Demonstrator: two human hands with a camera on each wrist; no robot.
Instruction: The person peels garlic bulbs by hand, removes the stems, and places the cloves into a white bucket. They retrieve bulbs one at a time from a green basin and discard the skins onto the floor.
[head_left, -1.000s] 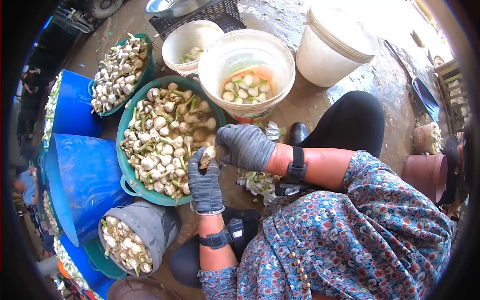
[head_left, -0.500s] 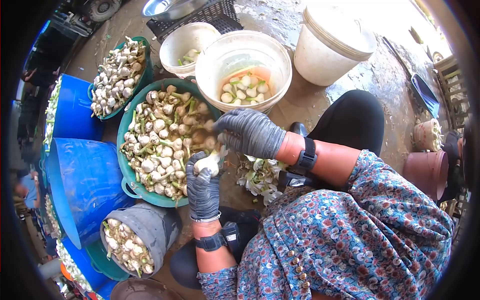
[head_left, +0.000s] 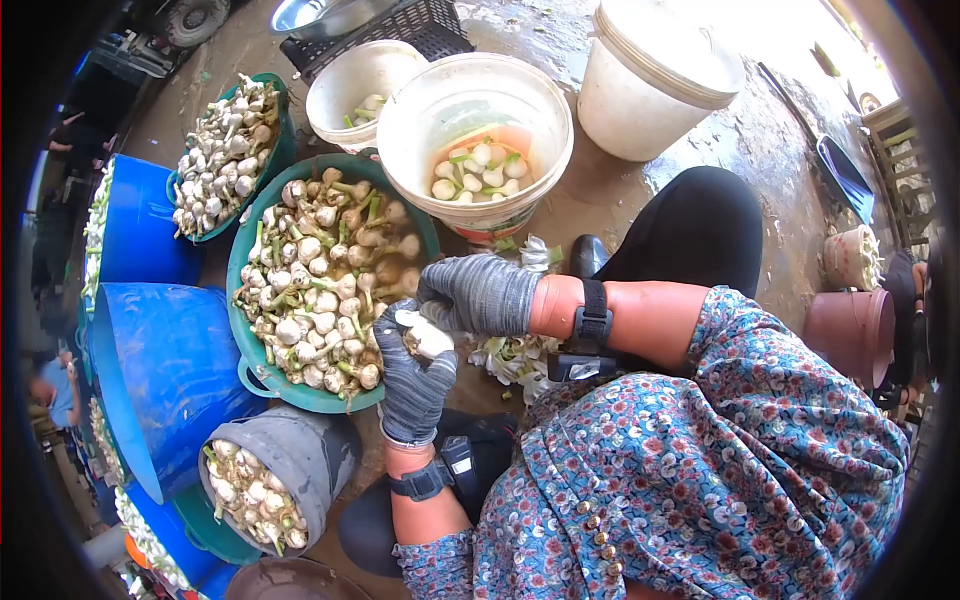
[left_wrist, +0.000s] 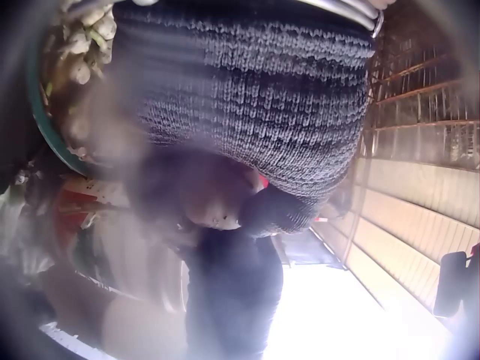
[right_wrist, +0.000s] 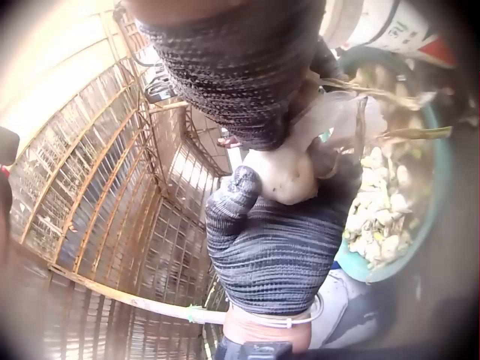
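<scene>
Wet concrete floor (head_left: 640, 190) | left gloved hand (head_left: 412, 372) grips white garlic bulb (head_left: 428, 338) at frame centre; right gloved hand (head_left: 478, 292) pinches its skin | round green basin (head_left: 250, 350) left of centre holds many untrimmed bulbs | white plastic bucket (head_left: 410, 110) above holds few peeled: mostly undone

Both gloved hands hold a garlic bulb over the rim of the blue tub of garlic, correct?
Not quite: the tub is green, as the head view shows. Otherwise yes: the left hand and right hand, both gloved, hold a garlic bulb at its rim.
</scene>
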